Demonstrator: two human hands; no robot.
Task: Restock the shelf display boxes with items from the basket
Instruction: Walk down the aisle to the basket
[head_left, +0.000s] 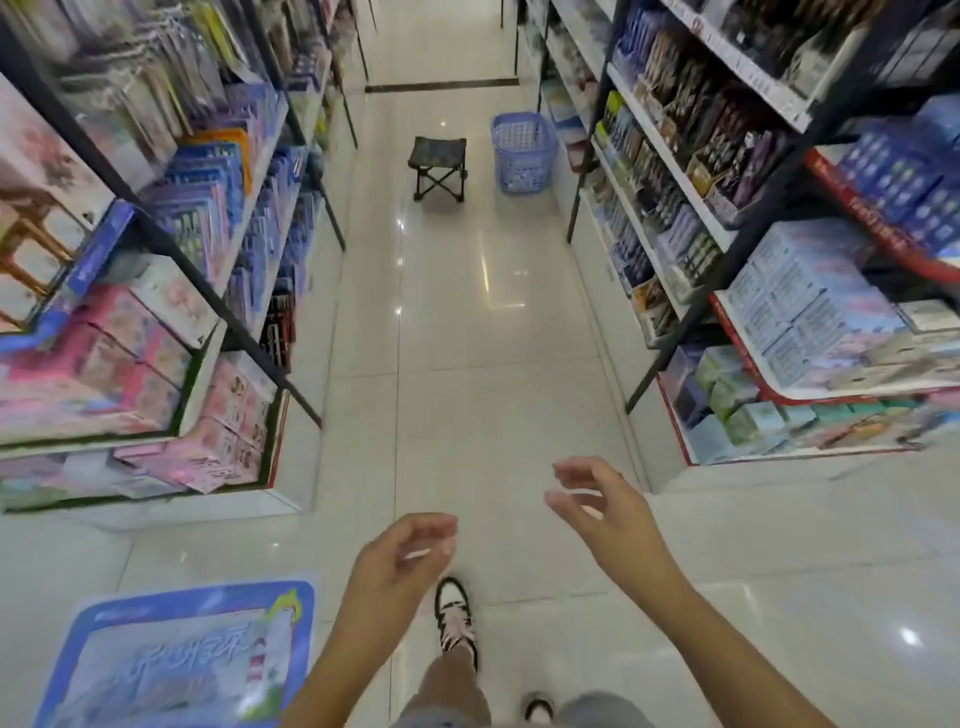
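A blue plastic basket stands on the floor far down the aisle, against the right-hand shelving; its contents are not visible from here. My left hand and my right hand hang in front of me over the floor at the aisle's near end, both empty with fingers loosely curled and apart. Display boxes of small blue cartons fill the right shelves. Pink cartons fill the left shelves.
A small black folding stool stands in the aisle just left of the basket. A blue floor sticker lies at lower left. My foot in a pink-and-black shoe is stepping on the white tiles between the two shelf rows.
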